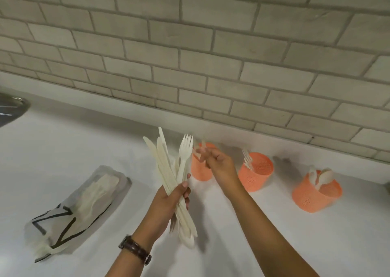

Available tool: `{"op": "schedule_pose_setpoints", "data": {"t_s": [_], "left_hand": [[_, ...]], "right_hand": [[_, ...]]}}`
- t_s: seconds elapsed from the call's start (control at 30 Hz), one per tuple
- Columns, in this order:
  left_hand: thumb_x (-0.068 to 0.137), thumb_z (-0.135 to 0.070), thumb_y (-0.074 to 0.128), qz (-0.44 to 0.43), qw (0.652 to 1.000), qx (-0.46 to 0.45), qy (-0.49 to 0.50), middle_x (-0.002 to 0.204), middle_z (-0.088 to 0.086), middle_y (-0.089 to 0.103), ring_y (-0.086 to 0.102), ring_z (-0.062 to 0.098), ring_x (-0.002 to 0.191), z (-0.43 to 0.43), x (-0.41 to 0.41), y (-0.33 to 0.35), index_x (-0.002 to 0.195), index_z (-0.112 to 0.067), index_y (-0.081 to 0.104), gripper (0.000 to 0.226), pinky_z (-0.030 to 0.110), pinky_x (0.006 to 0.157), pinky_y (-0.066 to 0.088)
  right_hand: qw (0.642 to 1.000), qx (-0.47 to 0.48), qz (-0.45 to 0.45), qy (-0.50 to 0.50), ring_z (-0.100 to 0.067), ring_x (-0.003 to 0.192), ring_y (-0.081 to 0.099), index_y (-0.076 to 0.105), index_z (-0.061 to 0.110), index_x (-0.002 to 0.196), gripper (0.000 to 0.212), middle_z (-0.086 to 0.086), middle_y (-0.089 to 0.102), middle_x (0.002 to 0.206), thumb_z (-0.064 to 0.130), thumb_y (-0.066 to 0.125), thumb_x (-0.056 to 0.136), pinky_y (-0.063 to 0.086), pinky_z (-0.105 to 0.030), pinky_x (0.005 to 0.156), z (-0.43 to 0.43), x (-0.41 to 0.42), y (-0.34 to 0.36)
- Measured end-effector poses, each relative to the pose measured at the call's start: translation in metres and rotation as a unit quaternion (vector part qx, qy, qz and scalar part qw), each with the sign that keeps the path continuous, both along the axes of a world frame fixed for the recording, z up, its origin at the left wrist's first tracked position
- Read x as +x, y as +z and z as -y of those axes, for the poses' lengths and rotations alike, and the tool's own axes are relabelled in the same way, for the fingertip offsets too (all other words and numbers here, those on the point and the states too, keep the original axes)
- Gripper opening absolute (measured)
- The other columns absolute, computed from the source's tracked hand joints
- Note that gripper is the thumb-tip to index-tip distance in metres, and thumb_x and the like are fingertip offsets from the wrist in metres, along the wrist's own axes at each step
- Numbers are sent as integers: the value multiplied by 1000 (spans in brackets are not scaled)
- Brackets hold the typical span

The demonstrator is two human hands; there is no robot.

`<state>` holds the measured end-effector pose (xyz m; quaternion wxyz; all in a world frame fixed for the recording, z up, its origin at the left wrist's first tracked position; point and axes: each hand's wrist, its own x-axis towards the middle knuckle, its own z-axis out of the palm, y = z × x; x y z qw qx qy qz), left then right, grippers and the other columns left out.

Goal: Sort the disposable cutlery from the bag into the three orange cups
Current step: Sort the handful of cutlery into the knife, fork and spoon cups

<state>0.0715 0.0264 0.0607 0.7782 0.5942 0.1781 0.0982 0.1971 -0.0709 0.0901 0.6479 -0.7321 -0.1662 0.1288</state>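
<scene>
Your left hand [168, 200] is clamped around a bundle of cutlery [168, 171], its long axis nearly upright and leaning slightly away from you: knife tips and fork tines point up toward the wall, handle ends stick out below your palm. Your right hand [217, 162] reaches just past the bundle's top, over the nearest cup [200, 171]; its fingers pinch a small pale piece, blurred, so you cannot tell which kind. To that hand's right stand the middle cup [256, 172], holding forks, and the far cup [316, 192], holding spoons. The bag [73, 209] lies on the surface [63, 141] well left of your left hand, more cutlery inside.
</scene>
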Motion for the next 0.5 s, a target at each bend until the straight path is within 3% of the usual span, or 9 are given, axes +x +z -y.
{"op": "schedule_pose_setpoints", "data": {"t_s": [0.1,0.17,0.27,0.5], "left_hand": [[85,-35,59,-11,998,58,-10,64,-2,54,52,16,57,7,6,-4,98,-17,62,23,31,59,45],[82,-40,58,-21,993,112,-22,65,-1,56,55,14,58,15,10,-6,92,-15,59,27,25,57,47],[87,-35,59,-6,989,144,-40,64,-5,57,55,8,57,29,15,-8,100,-22,56,18,19,54,48],[78,-42,56,7,985,144,-98,67,-2,58,56,8,54,41,27,-6,95,-16,57,31,19,54,47]], "right_hand": [[996,17,-55,62,7,63,59,72,15,88,11,14,68,75,23,70,80,44,-8,62,14,-23,1],[996,4,-74,41,1,59,58,72,15,82,12,12,68,64,25,75,75,45,-14,61,22,-27,0],[994,30,-100,21,-9,53,52,69,13,71,9,7,61,53,16,73,78,46,-19,56,35,-27,2],[980,102,-169,-20,-12,55,53,67,6,81,8,-9,63,73,14,69,82,47,-22,54,57,-22,8]]}}
